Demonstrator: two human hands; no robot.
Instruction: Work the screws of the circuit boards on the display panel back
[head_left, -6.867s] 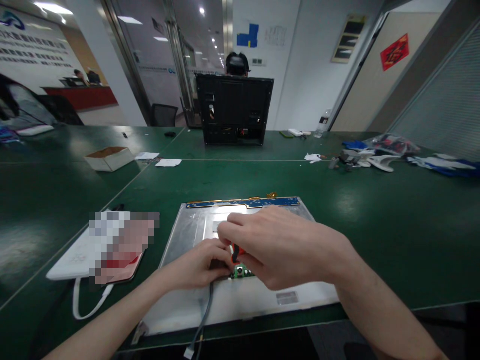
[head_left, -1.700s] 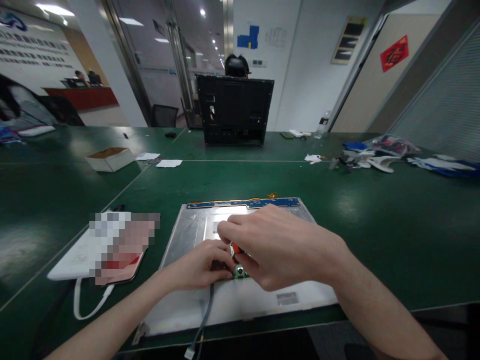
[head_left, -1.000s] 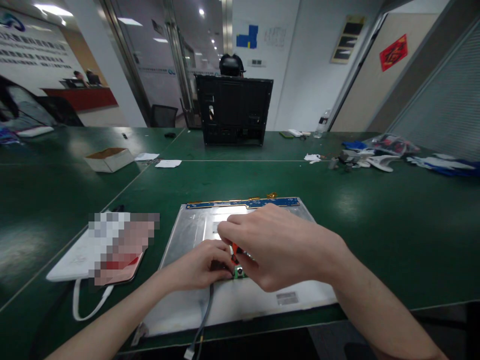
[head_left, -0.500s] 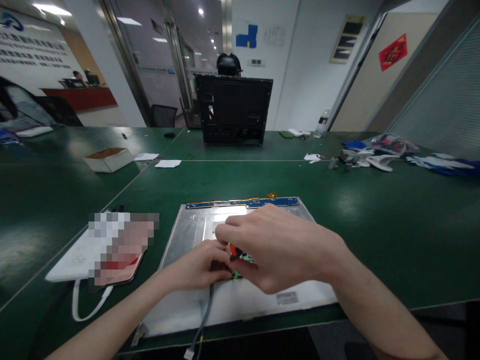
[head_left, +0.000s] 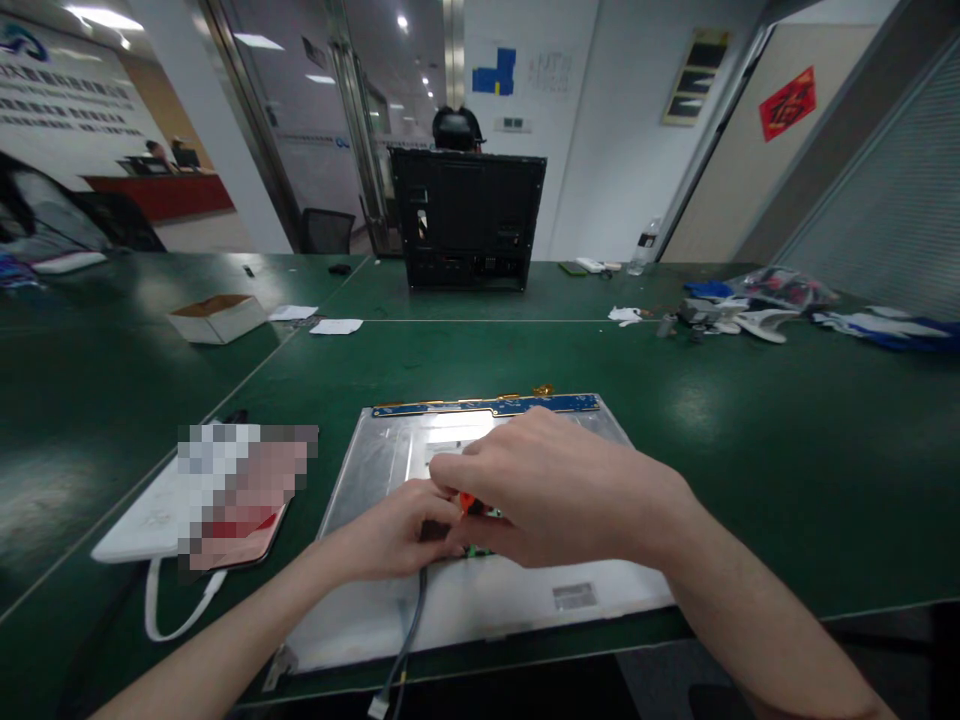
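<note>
A flat display panel [head_left: 517,602] lies back side up on the green table, a narrow blue circuit strip [head_left: 551,404] along its far edge. My right hand [head_left: 577,495] is closed around what looks like a screwdriver [head_left: 468,502]; only a bit of its orange-and-black handle shows. Beneath the fingers a small green circuit board [head_left: 477,551] peeks out on the panel. My left hand [head_left: 394,530] has thumb and fingers drawn together at that board's left side, touching the right fingertips. What they pinch is hidden. A dark cable [head_left: 417,615] runs from under my left hand over the panel's near edge.
To the left lie a white device [head_left: 139,530] with a white cable [head_left: 169,635] and a pinkish phone [head_left: 247,540], partly blurred. An open box [head_left: 217,322] stands farther back. A black monitor housing [head_left: 469,220] stands opposite, a person's head [head_left: 457,128] behind it.
My right hand has turned slightly, its thumb moving up and left toward the left fingertips, and less of the orange-and-black handle shows. My left hand stays in place.
</note>
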